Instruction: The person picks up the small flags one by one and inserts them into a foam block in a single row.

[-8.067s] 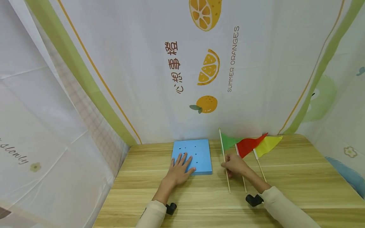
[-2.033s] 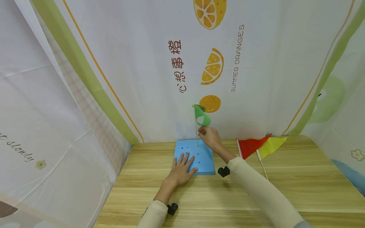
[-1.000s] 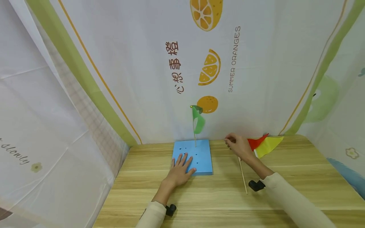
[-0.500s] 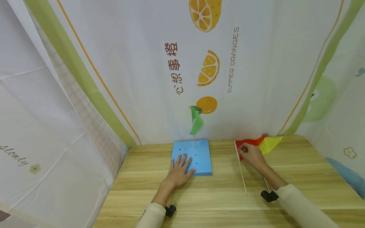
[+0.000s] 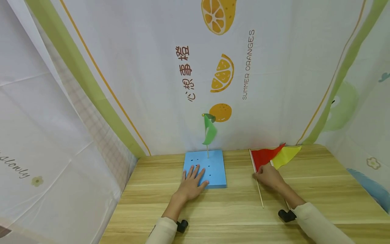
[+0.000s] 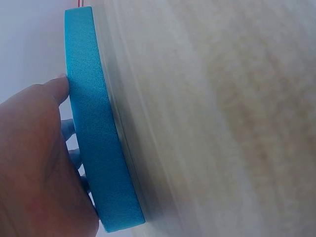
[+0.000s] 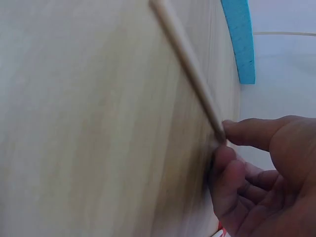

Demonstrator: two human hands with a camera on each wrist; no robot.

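Note:
My left hand (image 5: 189,186) lies with fingers spread on top of a blue foam block (image 5: 217,174) with several small holes. In the left wrist view the block's side edge (image 6: 94,113) shows beside the thumb. A green pennant flag (image 5: 209,131) stands upright in the block's back part. To the right, my right hand (image 5: 269,177) pinches the stick of a red pennant flag (image 5: 261,158) just below its cloth. The right wrist view shows thumb and forefinger on that wooden stick (image 7: 190,64), close over the table. The hand and forearm partly hide a yellow flag's stick.
The yellow pennant flag (image 5: 286,157) lies to the right of the red one, its cloth partly overlapped by the red. A printed white curtain (image 5: 164,101) hangs behind the wooden table (image 5: 219,217).
The green flag, earlier in my right hand on the table, now stands in the block. The right hand has left it, moved right and taken the red flag's stick. The left hand stays put.

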